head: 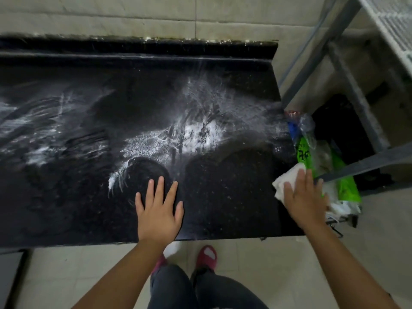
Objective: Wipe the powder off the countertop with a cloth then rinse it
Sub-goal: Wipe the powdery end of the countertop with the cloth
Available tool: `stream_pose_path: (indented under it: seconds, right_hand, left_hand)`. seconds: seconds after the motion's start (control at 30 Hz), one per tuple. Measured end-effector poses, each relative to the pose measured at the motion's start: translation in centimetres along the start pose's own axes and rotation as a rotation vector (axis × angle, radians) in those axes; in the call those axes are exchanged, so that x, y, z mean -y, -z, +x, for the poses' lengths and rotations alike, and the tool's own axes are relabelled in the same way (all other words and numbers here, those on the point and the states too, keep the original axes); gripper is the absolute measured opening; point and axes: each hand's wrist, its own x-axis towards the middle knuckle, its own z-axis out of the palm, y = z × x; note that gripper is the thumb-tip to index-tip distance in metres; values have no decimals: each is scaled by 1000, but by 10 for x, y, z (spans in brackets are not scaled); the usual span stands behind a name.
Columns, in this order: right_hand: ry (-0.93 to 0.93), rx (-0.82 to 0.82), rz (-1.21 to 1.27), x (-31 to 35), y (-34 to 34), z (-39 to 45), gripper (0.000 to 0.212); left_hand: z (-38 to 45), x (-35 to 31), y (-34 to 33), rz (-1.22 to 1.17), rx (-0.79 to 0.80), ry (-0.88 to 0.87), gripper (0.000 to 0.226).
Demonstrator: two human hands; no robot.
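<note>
The person stands square to the dark counter (66, 208), and both hands are down on it for plain reasons. The left hand (159, 210) lies flat near the front edge, fingers spread wide and holding nothing; to my eye it is there as a prop, taking some body weight so the other arm can push. The right hand (305, 197) is pressed palm-down on the white cloth (287, 177) at the counter's right edge, fingers laid out over it rather than curled round it, which suits wiping: a flat palm keeps more cloth against the stone. The cloth is bunched and sticks out beyond the hand on the far and left sides. The powder (196, 132) is smeared in white streaks across the middle and off to the far left, with dark arcs cut through it, so a good deal is left to clear. Just right of the cloth, past the counter's end, a green and clear plastic bag (343, 186) hangs under a grey metal rack (347, 76), well placed to catch what gets swept over the edge. No tap or sink is in sight for the rinse.
</note>
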Motion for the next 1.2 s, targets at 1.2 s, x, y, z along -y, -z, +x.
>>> stream_pose_path:
  seconds: [1.2]
  right_hand:
    - [758,-27,-172,80,-51,-53,60]
  left_hand:
    - [-1,0,15,-260,28,106,63]
